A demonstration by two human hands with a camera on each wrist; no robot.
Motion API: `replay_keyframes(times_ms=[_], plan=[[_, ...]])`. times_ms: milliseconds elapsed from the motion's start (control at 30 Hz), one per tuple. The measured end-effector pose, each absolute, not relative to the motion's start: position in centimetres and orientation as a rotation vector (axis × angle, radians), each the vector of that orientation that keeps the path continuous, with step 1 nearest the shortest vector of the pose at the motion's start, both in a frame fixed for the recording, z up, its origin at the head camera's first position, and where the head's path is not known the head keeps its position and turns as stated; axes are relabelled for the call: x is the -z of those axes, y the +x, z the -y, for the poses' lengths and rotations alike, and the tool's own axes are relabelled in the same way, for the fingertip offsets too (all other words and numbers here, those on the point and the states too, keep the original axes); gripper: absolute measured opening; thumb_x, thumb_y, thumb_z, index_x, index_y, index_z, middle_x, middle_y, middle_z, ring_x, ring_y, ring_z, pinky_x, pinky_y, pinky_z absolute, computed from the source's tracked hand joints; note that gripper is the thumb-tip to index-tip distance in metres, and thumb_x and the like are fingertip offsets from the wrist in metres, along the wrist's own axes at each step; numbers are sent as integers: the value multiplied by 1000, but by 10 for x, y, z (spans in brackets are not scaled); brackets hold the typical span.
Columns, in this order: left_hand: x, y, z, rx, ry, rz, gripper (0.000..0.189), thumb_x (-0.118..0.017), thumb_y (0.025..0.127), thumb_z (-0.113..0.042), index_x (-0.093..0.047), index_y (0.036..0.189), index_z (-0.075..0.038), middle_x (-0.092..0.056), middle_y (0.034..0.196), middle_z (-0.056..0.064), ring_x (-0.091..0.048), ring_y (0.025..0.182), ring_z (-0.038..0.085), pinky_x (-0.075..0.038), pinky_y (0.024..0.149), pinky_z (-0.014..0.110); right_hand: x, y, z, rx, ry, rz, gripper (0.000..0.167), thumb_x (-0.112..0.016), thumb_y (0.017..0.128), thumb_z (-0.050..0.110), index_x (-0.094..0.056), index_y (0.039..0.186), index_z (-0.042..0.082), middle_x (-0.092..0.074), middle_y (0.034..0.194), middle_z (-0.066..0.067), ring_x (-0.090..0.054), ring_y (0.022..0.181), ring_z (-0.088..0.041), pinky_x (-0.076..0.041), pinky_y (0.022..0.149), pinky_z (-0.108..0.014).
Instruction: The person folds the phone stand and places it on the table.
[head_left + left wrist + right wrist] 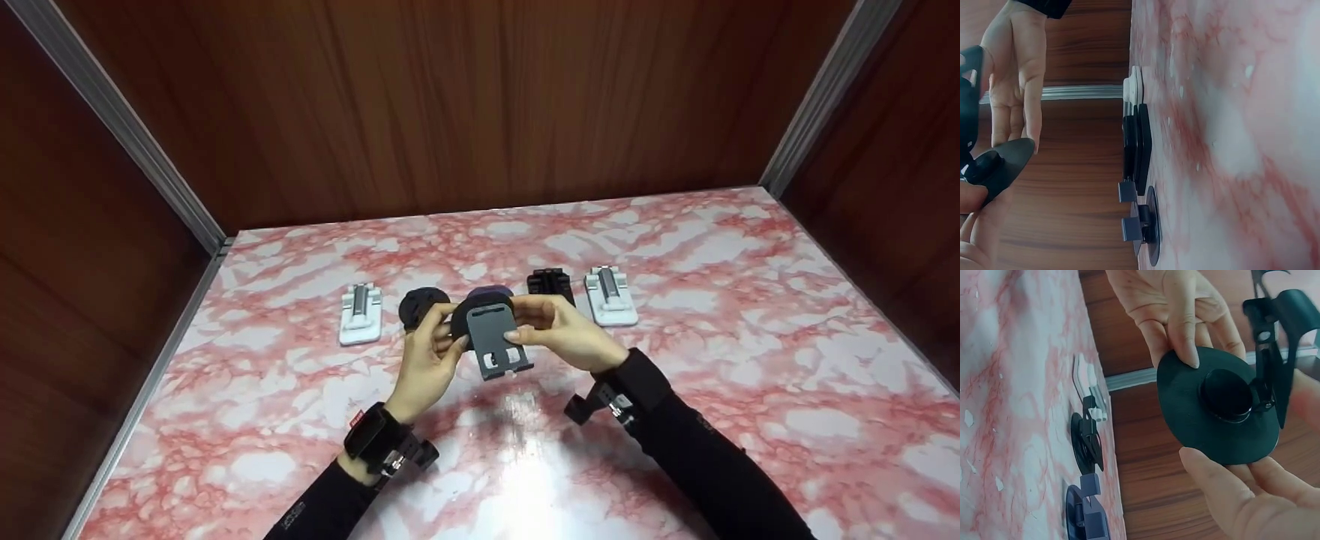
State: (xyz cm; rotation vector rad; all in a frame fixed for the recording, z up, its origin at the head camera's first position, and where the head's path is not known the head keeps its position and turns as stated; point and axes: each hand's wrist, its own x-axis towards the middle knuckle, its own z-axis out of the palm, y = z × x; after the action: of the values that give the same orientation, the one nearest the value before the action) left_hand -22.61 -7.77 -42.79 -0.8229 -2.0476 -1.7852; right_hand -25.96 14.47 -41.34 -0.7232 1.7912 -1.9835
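Note:
Both hands hold a phone stand up off the table, its dark grey back plate (491,334) facing the head camera. The plate joins a round black base (1185,402) through a hinged arm (1266,365). My left hand (430,367) pinches the base's left rim; in the right wrist view its thumb (1185,340) lies on the flat face. Gripping the other side is my right hand (570,335), its thumb by the plate and its fingers partly hidden behind. In the left wrist view, right fingers (1033,107) reach the base's rim.
Beyond the hands, several stands form a row on the marbled table (285,420): a white one (360,315), a round-based black one (422,304), a partly hidden purple one (487,290), a folded black one (550,283) and another white one (611,296). Wood-look panels (480,112) enclose it.

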Motion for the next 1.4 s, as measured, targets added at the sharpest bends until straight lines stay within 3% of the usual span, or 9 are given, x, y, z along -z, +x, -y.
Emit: replay_keyframes(times_ms=[267, 400, 533, 600, 667, 1400], plan=[[444, -237, 81, 1904, -809, 2103, 37, -55, 85, 23, -51, 119, 9, -67, 107, 26, -69, 94, 33, -58, 79, 35, 416, -261, -144, 1971, -683, -1879, 39, -70, 85, -5, -58, 122, -10, -67, 104, -15, -63, 95, -24, -53, 87, -34], [443, -237, 84, 2121, -785, 2106, 32, -49, 90, 12, -52, 122, 10, -66, 111, 26, -68, 96, 29, -57, 82, 38, 418, -260, -144, 1993, -639, -1874, 39, -70, 83, -9, -58, 120, -12, -67, 101, -14, -64, 92, -23, -54, 86, -34], [441, -236, 85, 2194, -730, 2158, 36, -58, 95, -6, -53, 127, 10, -66, 113, 24, -68, 96, 28, -56, 84, 39, 418, -260, -145, 1997, -606, -1875, 38, -70, 82, -10, -59, 118, -13, -68, 99, -13, -64, 91, -22, -55, 86, -34], [441, -236, 84, 2158, -712, 2201, 42, -66, 92, -10, -54, 128, 7, -67, 111, 20, -69, 95, 27, -57, 83, 37, 418, -260, -145, 1995, -597, -1877, 38, -70, 82, -10, -60, 118, -12, -68, 99, -13, -64, 90, -21, -55, 85, -34], [440, -236, 83, 2145, -710, 2219, 46, -71, 89, -9, -54, 129, 6, -68, 110, 19, -69, 93, 26, -57, 81, 35, 418, -260, -146, 1990, -593, -1892, 37, -71, 82, -9, -60, 117, -12, -68, 98, -13, -65, 89, -21, -55, 85, -34], [441, -235, 83, 2408, -685, 2117, 44, -68, 89, 1, -50, 127, 12, -67, 109, 25, -70, 88, 25, -58, 77, 39, 415, -256, -146, 1964, -573, -1909, 34, -72, 82, -8, -61, 113, -14, -70, 90, -14, -68, 80, -19, -58, 78, -36]])
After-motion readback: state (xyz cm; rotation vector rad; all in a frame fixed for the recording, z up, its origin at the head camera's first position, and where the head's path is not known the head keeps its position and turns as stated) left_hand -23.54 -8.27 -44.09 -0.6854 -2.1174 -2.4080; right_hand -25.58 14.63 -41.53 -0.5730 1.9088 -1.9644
